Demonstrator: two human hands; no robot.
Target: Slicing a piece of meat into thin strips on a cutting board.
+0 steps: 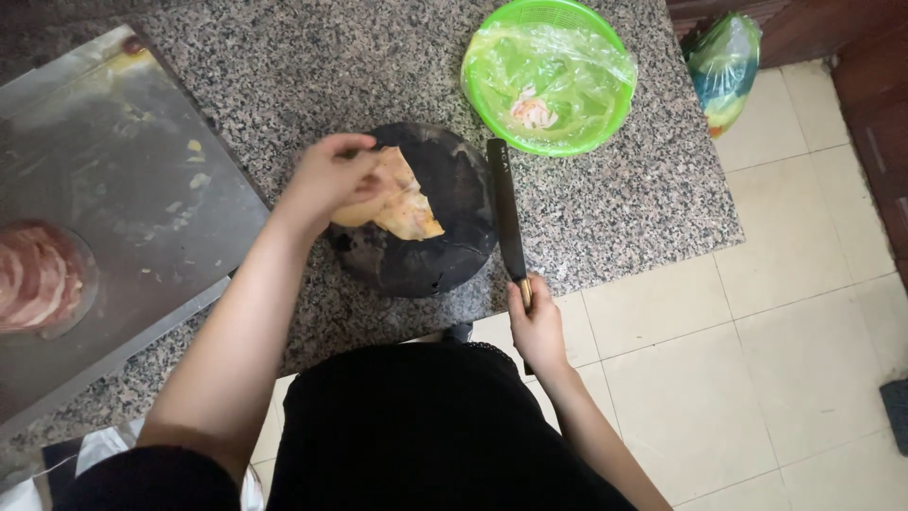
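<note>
We look down on our own two hands at a speckled grey granite counter (pixel 615 203). Our left hand (pixel 331 180) is curled over the near edge of a pale, flat slab of raw meat with a yellowish skin (pixel 402 203), fingers bent around it and pinching it, so the hand is mostly closed on the meat; the image is a little blurred here, so we cannot tell exactly how each finger lies. The meat lies on a round, dark, worn wooden chopping block (pixel 430 251) that stands near the counter's front edge. Our right hand (pixel 537 326) is wrapped shut around the handle of a long dark-bladed cleaver (pixel 506 208); the blade lies just beside the right rim of the block, on the counter, pointing away from us toward a round bright green plastic basket (pixel 605 128). That basket is lined with a crumpled clear plastic bag (pixel 558 66), with a small pinkish piece of meat (pixel 532 114) in it. To our left a flat sheet of stained metal (pixel 132 189) lies on the counter, and at its left edge we see a round pile of reddish sliced meat (pixel 38 274). Beyond the counter's right corner, on the pale tiled floor (pixel 804 312), sits a bundled plastic bag in green and blue (pixel 724 66).
</note>
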